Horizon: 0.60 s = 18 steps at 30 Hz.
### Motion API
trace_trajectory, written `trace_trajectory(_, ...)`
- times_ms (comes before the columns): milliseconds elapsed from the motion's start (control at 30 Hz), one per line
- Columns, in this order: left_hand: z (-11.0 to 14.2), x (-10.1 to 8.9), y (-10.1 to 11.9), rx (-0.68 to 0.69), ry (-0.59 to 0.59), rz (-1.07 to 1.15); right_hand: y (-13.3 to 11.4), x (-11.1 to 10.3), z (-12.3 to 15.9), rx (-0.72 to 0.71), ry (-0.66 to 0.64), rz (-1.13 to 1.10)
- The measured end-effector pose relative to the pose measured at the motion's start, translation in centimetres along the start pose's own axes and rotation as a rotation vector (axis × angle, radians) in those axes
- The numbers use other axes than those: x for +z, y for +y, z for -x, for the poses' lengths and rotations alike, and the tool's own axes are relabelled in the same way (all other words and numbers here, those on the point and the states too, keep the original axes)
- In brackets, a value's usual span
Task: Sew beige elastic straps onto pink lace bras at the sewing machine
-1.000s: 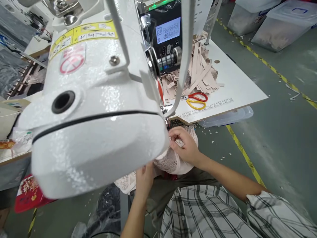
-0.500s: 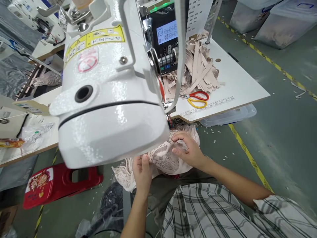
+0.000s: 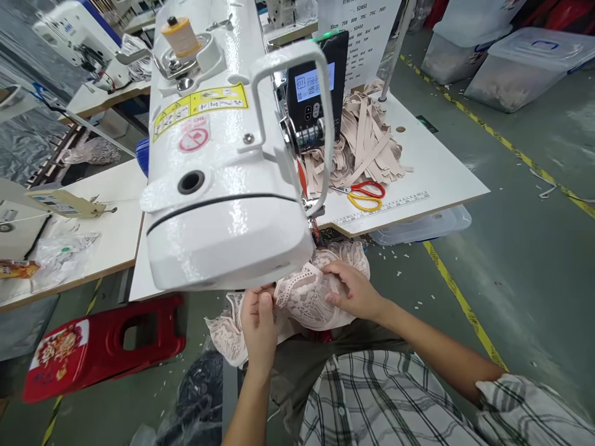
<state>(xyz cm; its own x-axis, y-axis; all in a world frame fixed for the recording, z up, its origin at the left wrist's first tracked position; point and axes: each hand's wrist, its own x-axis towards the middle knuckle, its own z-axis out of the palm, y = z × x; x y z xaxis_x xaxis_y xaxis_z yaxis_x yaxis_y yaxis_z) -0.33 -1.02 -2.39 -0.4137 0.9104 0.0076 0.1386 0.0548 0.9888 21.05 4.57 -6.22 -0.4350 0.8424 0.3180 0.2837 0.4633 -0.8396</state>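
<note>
A beige lace bra (image 3: pixel 307 297) lies over my lap, below the head of a white sewing machine (image 3: pixel 227 235). My left hand (image 3: pixel 259 319) pinches its edge near the middle, thumb against bent fingers. On the cup's right side, my right hand (image 3: pixel 356 290) grips the lace between thumb and curled fingers. More lace (image 3: pixel 227 331) hangs out to the left of my left hand. The machine head hides part of the bra's far edge and the needle area.
Red-and-yellow-handled scissors (image 3: pixel 365 195) and a heap of beige fabric strips (image 3: pixel 369 136) lie on the white tabletop (image 3: pixel 437 167). A control panel (image 3: pixel 316 87) stands behind the machine. Left on the floor is a red stool (image 3: pixel 106 341); plastic bins (image 3: pixel 520 71) stand at the back right.
The view has shifted, so the machine head appears smaller and further right. Both hands keep hold of the bra; its cup now shows more fully between them.
</note>
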Motion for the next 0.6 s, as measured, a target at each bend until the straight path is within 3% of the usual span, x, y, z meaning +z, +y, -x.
trace_trajectory(167, -0.3, -0.4, 0.0, -0.072, -0.028, 0.081, 0.3, -1.5, 0.4, 0.109, -0.132, 0.017)
trace_trajectory(233, -0.8, -0.9, 0.2, -0.138, -0.128, 0.089, -0.2, -1.7, 0.9, 0.127, -0.198, -0.036)
trace_trajectory(300, -1.0, -1.1, 0.4, -0.203, -0.323, 0.064, -1.2, -1.3, 1.8, 0.07, -0.364, -0.127)
trace_trajectory(400, 0.1, -0.3, 0.4, -0.294, -0.805, 0.073, -3.3, 0.0, 4.1, -0.11, -0.686, -0.21)
trace_trajectory(467, 1.6, 0.3, -0.2, -0.379, -1.04, 0.151, -4.5, 0.5, 5.5, -0.186, -0.823, -0.198)
trace_trajectory(500, 2.2, 0.4, -0.6, -0.442, -1.056, 0.213, -4.8, 0.5, 6.0, -0.175, -0.854, -0.159)
trace_trajectory(600, 2.2, -0.8, -1.6, -0.733, -0.69, 0.505, -4.5, -1.0, 6.9, 0.012, -0.819, 0.018)
